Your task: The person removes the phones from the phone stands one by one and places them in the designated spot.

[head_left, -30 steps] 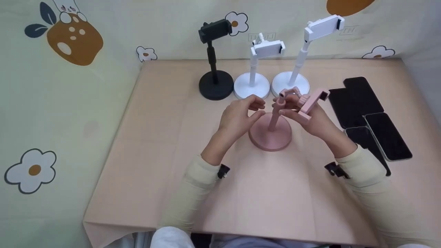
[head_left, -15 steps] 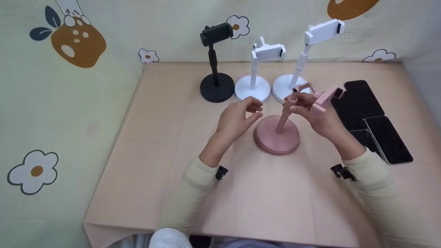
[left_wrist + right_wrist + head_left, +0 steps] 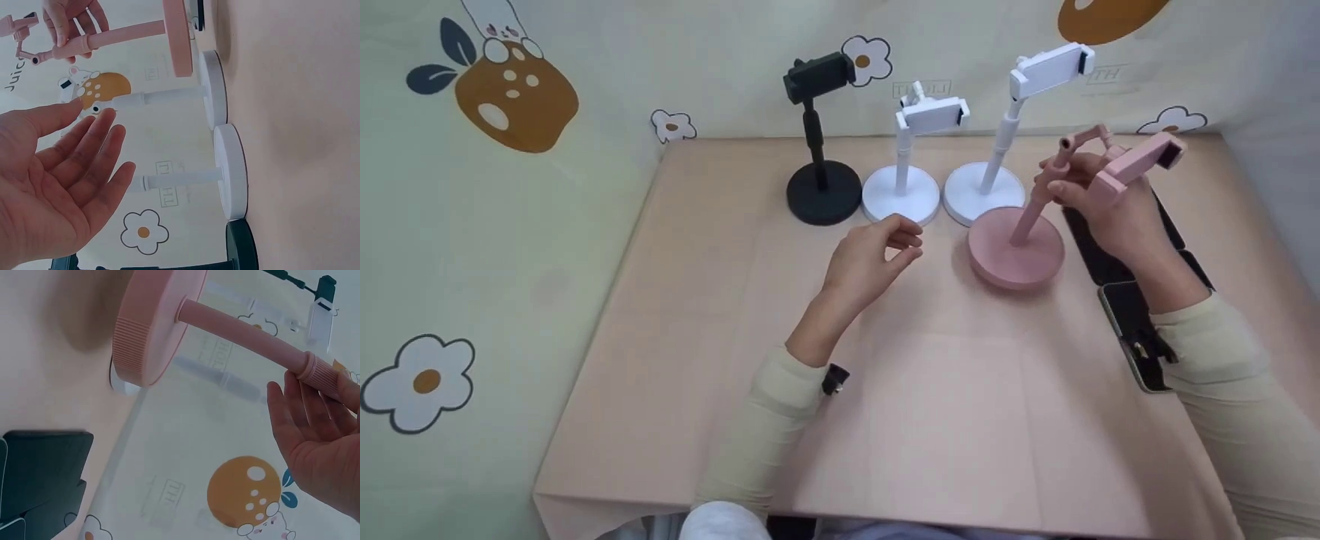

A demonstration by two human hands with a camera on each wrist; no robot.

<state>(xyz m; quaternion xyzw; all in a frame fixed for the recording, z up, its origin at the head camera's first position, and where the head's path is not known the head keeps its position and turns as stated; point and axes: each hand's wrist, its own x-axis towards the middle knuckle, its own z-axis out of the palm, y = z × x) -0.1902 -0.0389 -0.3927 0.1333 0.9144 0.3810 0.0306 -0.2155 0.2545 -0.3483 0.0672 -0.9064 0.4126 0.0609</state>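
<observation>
In the head view my right hand [image 3: 1129, 221] grips the upper pole of a pink phone stand [image 3: 1012, 255] between thumb and fingers. The stand leans a little to the right, and its round base hangs above the table with a shadow below. Its clamp head on a bent arm juts out over the back of that hand. My left hand [image 3: 861, 262] hovers over the middle of the table with loosely bent fingers, holding nothing. Nearest to it is a short white phone stand [image 3: 901, 193]. The left wrist view shows this left palm [image 3: 62, 191] with its fingers apart.
A black phone stand [image 3: 823, 193] and a taller white phone stand [image 3: 984, 193] flank the short white one in a row along the back. Several dark phones [image 3: 1125, 322] lie at the right, partly under my right forearm. A patterned wall cloth [image 3: 735, 82] stands behind.
My right hand has lifted the pink phone stand and carried it right and toward the back, away from my left hand. The left hand has hardly moved.
</observation>
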